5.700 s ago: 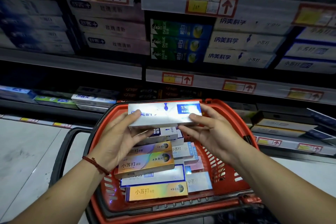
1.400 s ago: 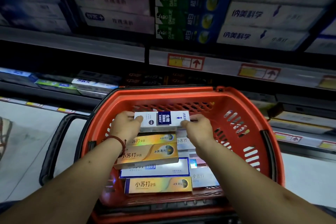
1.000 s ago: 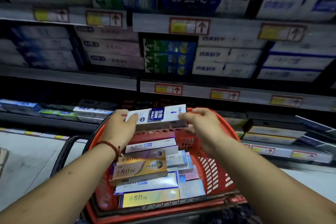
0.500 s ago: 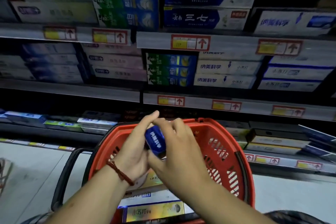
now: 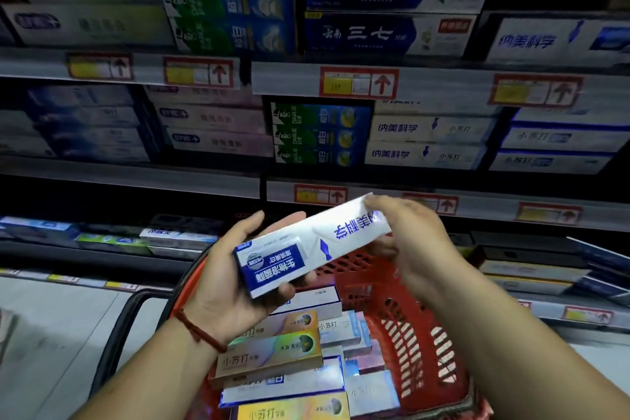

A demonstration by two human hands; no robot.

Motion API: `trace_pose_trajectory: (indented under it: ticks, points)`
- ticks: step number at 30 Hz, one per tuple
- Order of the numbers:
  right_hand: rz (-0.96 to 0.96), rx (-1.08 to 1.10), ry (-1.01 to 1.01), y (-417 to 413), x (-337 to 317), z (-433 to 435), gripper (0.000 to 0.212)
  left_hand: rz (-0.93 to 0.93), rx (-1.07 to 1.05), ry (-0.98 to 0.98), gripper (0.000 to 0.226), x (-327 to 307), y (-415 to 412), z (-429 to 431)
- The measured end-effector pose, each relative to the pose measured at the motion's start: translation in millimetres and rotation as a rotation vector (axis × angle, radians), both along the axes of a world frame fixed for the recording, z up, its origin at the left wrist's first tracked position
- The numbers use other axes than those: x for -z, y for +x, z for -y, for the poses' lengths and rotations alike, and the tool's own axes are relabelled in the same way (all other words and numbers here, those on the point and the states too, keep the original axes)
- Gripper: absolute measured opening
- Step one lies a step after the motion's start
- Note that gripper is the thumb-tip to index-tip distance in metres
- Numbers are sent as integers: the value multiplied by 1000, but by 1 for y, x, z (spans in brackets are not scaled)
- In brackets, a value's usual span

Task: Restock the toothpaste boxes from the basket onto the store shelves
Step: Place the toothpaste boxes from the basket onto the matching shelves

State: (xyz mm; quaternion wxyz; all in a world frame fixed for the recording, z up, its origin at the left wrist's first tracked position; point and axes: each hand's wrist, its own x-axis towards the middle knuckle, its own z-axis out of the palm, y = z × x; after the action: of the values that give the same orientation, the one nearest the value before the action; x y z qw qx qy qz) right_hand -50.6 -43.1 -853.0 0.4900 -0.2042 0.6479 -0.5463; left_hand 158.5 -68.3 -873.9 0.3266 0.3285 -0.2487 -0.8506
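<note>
A long white-and-blue cardboard toothpaste box (image 5: 313,245) is held tilted above the red plastic basket (image 5: 419,351). The left hand (image 5: 231,283) curls its fingers under the blue end and the right hand (image 5: 409,249) pinches the white end. It is probably light, stiff, glossy and crushable, so grip it at the ends.

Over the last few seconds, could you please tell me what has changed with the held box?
Both hands lifted the white and blue toothpaste box out of the red plastic basket and turned it; its print now reads upside down. The left hand grips its blue end, the right hand its white end. The stacked boxes left in the basket stayed put.
</note>
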Motion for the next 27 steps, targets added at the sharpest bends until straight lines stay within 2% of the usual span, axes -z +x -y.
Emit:
trace_pose_trajectory:
  ticks: [2,5,7,9,12,15,16,18,20,22,24,25,27]
  points:
    - [182,-68,29,-2,-3,0,36,8,-10,0,61,2,3,2]
    - [256,-78,-13,-2,-3,0,35,-3,-163,-31,69,4,6,5]
    - [278,-87,-62,-1,-4,-1,36,-21,-338,-69,58,4,5,9]
    - [263,-114,-89,2,-4,-4,33,-26,-443,-92,38,6,3,13]
    - [166,-180,-120,11,-1,-7,33,-23,-481,-45,33,12,-1,16]
    - [54,-394,-85,21,1,-14,36,-3,-515,-22,11,14,1,19]
    - [35,-492,-63,25,1,-17,32,29,-509,-56,16,13,3,20]
    - [44,-608,-66,37,3,-24,24,105,-454,-156,39,11,9,20]
    - [121,-543,-109,47,7,-25,24,214,-325,-281,53,5,11,15]
    - [255,-434,-126,52,10,-21,30,304,-185,-378,46,4,7,8]
    - [321,-435,-92,51,8,-18,32,301,-120,-398,35,4,1,1]
    - [310,-459,-61,48,7,-16,30,310,-126,-392,32,5,0,0]
    - [144,-435,-24,37,2,-10,35,329,-120,-390,32,7,3,3]
